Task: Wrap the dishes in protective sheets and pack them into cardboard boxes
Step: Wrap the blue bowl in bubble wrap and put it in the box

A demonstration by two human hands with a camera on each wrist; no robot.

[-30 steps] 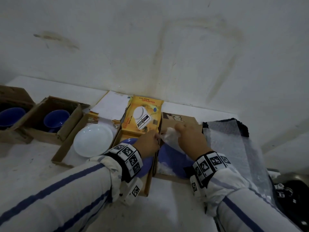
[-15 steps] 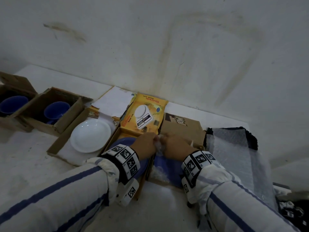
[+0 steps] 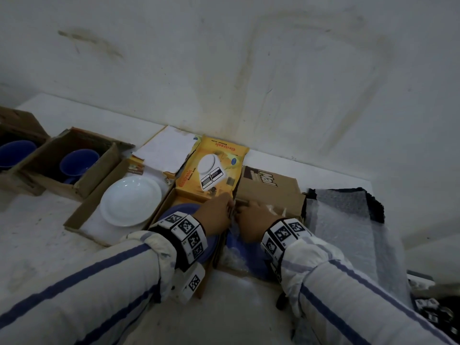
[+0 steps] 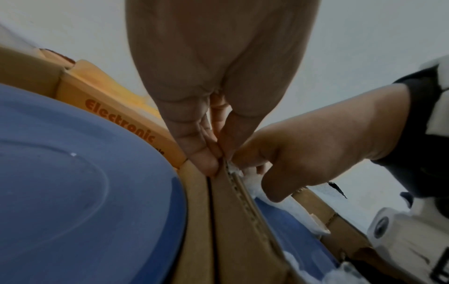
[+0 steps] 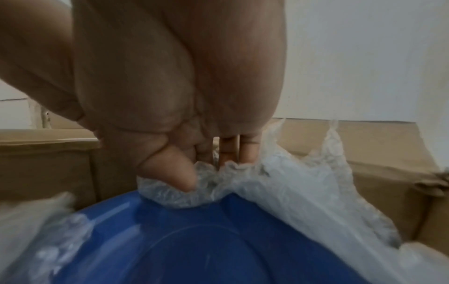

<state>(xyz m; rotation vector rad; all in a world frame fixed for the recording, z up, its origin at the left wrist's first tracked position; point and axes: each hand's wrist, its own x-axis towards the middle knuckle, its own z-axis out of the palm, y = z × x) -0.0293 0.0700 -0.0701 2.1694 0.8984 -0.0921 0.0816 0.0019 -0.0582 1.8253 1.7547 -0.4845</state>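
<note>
A blue plate lies in a brown cardboard box, with bubble wrap bunched over its far rim. My right hand pinches that wrap between thumb and fingers, low inside the box. My left hand pinches the top edge of the box wall, touching my right hand. A second blue plate, bare, lies in the yellow box under my left wrist. In the head view my left hand hides its own fingertips.
A white plate sits in an open flat box to the left. Two blue bowls stand in brown boxes at far left. A sheet of bubble wrap lies over dark cloth on the right. The wall is close behind.
My right hand has lowered the lifted wrap corner into the box and moved left to meet the left hand. The left hand shifted slightly toward the box wall.
</note>
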